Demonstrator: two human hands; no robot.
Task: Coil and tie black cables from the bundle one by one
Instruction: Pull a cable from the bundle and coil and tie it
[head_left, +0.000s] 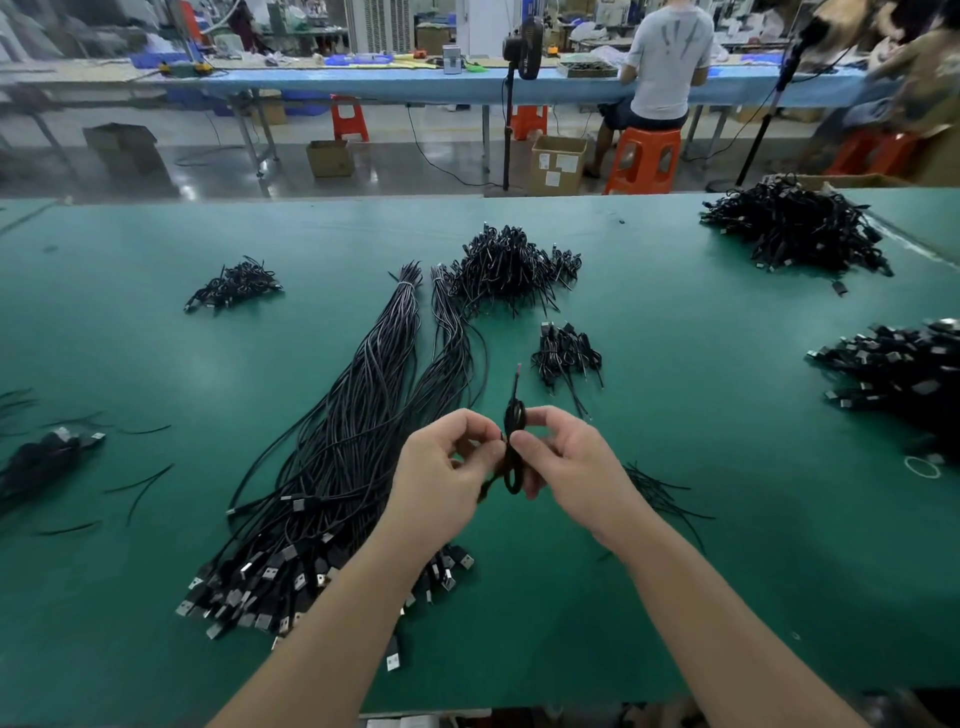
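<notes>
A coiled black cable (514, 423) stands upright between my hands above the green table (727, 519), one loose end poking up. My left hand (444, 475) pinches the coil's middle from the left with curled fingers. My right hand (569, 460) pinches it from the right. A long bundle of straight black cables (363, 415) lies on the table to the left of my hands, its USB plugs (260, 587) fanned toward me. A second, thinner bundle (449, 348) lies beside it.
Heaps of coiled cables lie at centre back (511, 267), back left (234, 286), back right (795, 228), right edge (893, 364) and just behind my hands (566, 356). Black ties (660, 491) lie right of my hand. A person on an orange stool (644, 156) sits beyond.
</notes>
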